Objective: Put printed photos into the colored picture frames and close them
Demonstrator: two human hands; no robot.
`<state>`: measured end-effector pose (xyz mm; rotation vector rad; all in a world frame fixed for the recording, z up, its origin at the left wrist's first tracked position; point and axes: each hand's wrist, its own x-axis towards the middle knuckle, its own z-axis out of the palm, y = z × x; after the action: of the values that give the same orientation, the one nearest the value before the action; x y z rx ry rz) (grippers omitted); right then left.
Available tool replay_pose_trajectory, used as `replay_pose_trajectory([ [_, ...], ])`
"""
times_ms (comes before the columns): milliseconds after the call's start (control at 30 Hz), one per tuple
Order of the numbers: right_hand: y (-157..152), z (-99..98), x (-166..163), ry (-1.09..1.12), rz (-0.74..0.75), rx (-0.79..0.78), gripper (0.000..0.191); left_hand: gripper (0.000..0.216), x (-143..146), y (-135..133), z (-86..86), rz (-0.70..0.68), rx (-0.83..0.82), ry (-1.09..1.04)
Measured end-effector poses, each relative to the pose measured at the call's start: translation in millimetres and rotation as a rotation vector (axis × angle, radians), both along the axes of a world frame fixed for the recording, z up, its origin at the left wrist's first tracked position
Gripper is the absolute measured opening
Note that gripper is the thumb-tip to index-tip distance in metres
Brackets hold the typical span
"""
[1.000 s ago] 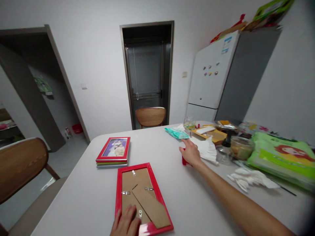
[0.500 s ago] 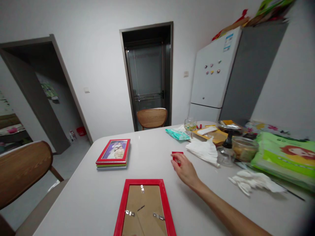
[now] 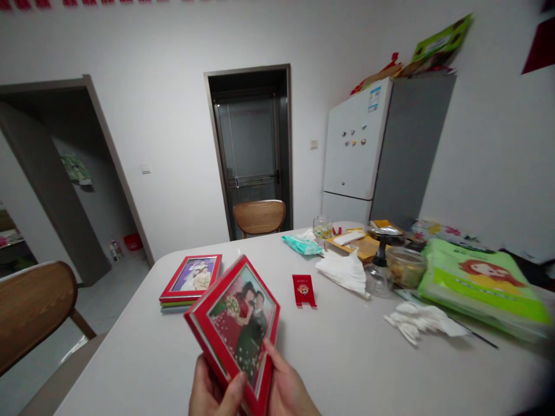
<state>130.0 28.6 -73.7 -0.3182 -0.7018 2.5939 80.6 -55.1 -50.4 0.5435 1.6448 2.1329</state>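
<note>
White and glossy, the worktop (image 3: 347, 352) fills the lower part of the room, its left edge slanting away to a rounded far-left corner. Nearest, over its near middle, a red rectangular picture frame (image 3: 243, 323) is held tilted, its photo of two people, one in red with a bouquet, facing up; whether it touches the surface cannot be told. The left hand (image 3: 217, 390) is closed on the frame's lower left side, thumb across the front and the fingers partly hidden; the right hand (image 3: 288, 381) grips the opposite side, thumb along the edge, its other fingers hidden behind. Toward the right edge lie a crumpled white tissue (image 3: 425, 320) and a bulky green plastic pack (image 3: 481, 280). Farther in, near the centre, stands a small flat red stand (image 3: 304, 290). Toward the left edge, short of the far-left corner, sits a stack of photo frames (image 3: 191, 277), red on top. Right of centre are a spread white tissue (image 3: 342, 271) and a clear pump bottle with a black top (image 3: 379, 268). By the far edge rest a teal plastic packet (image 3: 302, 245) and a clear glass cup (image 3: 322, 227); beyond are a brown wooden chair (image 3: 259, 216) and a white refrigerator (image 3: 353, 144).
</note>
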Motion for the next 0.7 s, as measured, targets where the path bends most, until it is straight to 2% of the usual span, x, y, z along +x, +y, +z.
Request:
replay_pose_trajectory([
  [100,45.8,18.5,14.3,0.02,-0.248,0.095,0.032,0.051,-9.7,9.7,18.6,-0.129,0.062,-0.152],
  [233,118.5,28.8,34.0,-0.004,-0.21,0.273,0.029,0.049,-21.0,32.4,33.5,-0.274,0.062,-0.195],
  [367,167.2,39.0,51.4,-0.042,-0.22,0.421,0.027,0.033,-31.0,67.2,27.9,-0.424,-0.079,-0.12],
  [533,180.3,49.0,52.5,-0.119,-0.299,0.523,0.026,0.029,-39.8,97.7,8.7,-0.408,-0.152,-0.069],
  [600,173.6,44.9,42.5,-0.132,-0.316,0.563,0.03,0.033,-44.4,96.7,0.1,-0.398,-0.182,-0.045],
  [700,154.7,28.8,22.2,-0.216,-0.292,0.589,0.036,0.037,-55.0,77.8,-14.0,-0.394,-0.246,-0.021],
])
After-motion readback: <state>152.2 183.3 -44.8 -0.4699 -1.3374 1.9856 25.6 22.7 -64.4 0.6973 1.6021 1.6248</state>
